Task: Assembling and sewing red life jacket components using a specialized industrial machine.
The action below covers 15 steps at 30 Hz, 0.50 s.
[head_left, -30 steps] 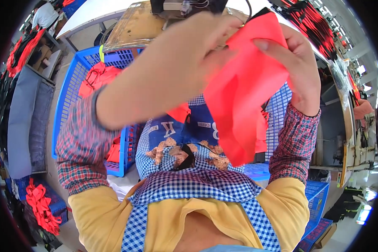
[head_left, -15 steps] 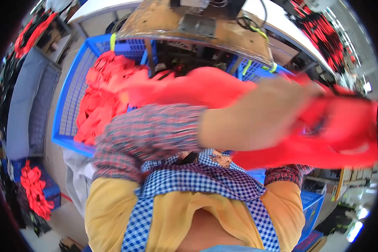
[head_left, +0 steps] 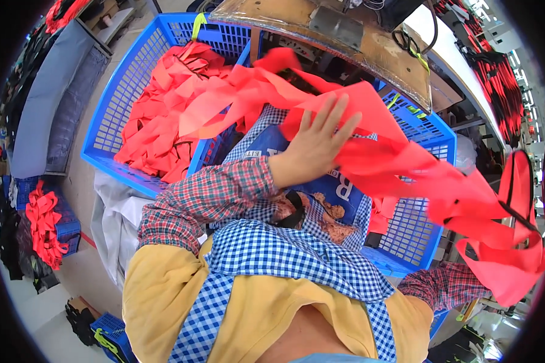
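A long chain of bright red fabric strips (head_left: 399,151) runs through the air from the heap on the left to a looped bunch on the far right. My left hand (head_left: 318,142) reaches across in front of me, fingers spread, its palm side against or just over the strips. It grips nothing. On the right, my right forearm in its plaid sleeve (head_left: 445,285) extends outward, and the looped bunch (head_left: 508,242) hides that hand. Thin black bands show on parts of the strips. Below my left hand lies my checked apron with a blue printed panel (head_left: 339,187).
A blue plastic basket (head_left: 100,130) on the left holds a red fabric heap (head_left: 163,115). Another blue basket (head_left: 415,233) stands on the right. Ahead is a wooden worktop (head_left: 272,15) with a metal plate and cables. A grey padded bin (head_left: 54,103) stands far left.
My left hand has moved left from over the strips and its fingers are now spread. The strips now hang looser between the left heap and the far right. The view has shifted too.
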Available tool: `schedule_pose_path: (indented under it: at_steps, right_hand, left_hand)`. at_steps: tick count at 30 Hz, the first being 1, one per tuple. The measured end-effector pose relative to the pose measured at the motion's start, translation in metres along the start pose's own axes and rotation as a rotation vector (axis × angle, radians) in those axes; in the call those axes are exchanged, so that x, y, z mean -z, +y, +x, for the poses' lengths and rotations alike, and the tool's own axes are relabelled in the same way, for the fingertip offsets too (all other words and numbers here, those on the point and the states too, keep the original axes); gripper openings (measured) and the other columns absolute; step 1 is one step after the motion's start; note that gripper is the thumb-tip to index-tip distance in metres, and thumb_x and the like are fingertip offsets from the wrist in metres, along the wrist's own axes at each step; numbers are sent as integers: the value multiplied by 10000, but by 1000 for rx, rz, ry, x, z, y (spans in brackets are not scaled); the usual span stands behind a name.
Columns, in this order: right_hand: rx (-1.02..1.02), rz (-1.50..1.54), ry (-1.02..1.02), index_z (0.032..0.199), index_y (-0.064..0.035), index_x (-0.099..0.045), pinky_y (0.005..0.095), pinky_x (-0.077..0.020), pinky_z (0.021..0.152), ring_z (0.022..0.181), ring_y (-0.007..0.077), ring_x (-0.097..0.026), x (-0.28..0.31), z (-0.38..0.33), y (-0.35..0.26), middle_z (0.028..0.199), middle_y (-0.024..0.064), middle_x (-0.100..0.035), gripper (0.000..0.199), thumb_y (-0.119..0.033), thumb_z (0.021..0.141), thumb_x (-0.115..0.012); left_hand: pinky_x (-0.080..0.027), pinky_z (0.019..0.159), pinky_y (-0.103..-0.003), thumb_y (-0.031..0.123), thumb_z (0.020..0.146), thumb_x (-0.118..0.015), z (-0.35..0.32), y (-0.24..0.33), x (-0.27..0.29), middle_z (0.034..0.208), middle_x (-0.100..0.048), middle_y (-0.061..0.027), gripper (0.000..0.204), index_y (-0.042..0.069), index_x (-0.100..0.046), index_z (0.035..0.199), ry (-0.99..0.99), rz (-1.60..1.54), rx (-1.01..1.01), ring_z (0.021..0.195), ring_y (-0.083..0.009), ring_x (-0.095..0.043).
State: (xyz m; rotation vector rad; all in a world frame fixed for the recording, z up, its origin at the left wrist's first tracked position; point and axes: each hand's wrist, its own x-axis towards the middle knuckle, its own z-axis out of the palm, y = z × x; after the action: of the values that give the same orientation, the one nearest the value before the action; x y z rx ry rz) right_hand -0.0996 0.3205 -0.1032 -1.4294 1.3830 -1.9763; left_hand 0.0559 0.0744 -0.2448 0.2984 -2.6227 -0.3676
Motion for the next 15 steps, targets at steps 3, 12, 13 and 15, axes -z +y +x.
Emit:
schedule_pose_path:
  at_steps: [3,12,13,15]
  right_hand:
    - [-83,32,2,1090,28,-612,322,-519,857,930,213,-653,0,16,15,1025,145,-662,276,-125,861,-626]
    - [-274,69,138,1086,23,-619,303,-525,829,905,194,-659,48,14,10,1010,128,-670,268,-113,856,-631]
    - [-309,54,146,1086,22,-619,301,-526,826,902,191,-660,39,-58,-50,1008,127,-671,267,-111,855,-631]
    - [-319,67,194,1085,21,-621,297,-527,820,897,187,-661,29,-63,-46,1005,123,-672,265,-109,854,-632]
  left_hand:
    - [-198,1087,-566,317,780,-716,21,-10,-31,1449,-354,-205,803,83,-314,1435,262,-261,-62,1375,-346,-313]
    - [-501,768,-325,267,920,-610,41,-68,56,941,-686,-100,336,44,-616,1172,-385,-757,-236,849,-208,-649]
    - [-491,847,-311,276,928,-607,36,-88,115,1043,-674,-92,358,15,-614,1172,-555,-831,60,951,-173,-627]
    - [-483,916,-337,257,921,-617,2,-178,166,1207,-593,-105,371,6,-601,1194,-345,-1335,193,1048,-199,-599]
